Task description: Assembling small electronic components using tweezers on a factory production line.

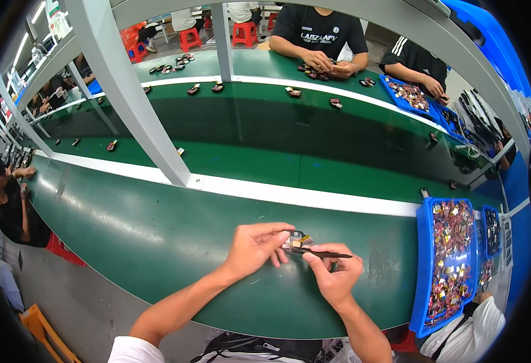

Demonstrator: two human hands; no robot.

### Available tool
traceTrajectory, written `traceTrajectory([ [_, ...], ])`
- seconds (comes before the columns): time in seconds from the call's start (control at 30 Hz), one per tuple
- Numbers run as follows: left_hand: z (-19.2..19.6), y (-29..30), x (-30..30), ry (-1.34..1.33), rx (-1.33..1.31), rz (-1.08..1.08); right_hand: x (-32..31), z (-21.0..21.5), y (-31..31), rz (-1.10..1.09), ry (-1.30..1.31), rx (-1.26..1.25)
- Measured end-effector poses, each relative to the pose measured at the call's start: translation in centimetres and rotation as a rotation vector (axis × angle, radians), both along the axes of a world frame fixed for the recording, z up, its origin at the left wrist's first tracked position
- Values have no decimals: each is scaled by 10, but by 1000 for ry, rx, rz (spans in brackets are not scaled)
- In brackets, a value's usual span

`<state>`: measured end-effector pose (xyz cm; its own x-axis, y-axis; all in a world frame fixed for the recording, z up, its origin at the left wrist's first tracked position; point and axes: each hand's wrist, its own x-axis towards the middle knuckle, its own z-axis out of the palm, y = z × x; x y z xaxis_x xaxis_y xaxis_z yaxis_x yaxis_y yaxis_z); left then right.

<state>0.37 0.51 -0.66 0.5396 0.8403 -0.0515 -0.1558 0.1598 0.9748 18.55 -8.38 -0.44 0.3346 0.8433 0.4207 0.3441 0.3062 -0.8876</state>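
Above the green worktable, my left hand grips a small black device between thumb and fingers. Its inside faces up, showing a pale block, a bit of yellow and some reddish parts. My right hand holds a slim dark tool, like a pair of tweezers, lying almost level between thumb and forefinger. The tool's tip reaches the near edge of the device; whether it touches the parts inside I cannot tell. Both hands are close together, and fingers cover part of the device.
At the right stands a blue tray heaped with small wired parts, with a smaller blue bin beside it. A conveyor belt carries scattered black devices past a grey metal post. Co-workers sit across the belt and at both sides.
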Motion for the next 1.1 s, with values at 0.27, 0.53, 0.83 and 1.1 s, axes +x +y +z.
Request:
traceTrajectory([
  [0.27,-2,-2,1,-16,-4,-9,-1,1,2,70,-112,123],
  [0.53,-3,-3,2,9,2,-25,0,4,0,91,-152,124],
  [0.83,1,-2,4,132,-36,-88,1,-2,0,100,-345,223],
  [1.1,4,-11,11,216,97,9,1,-6,1,93,-472,288],
])
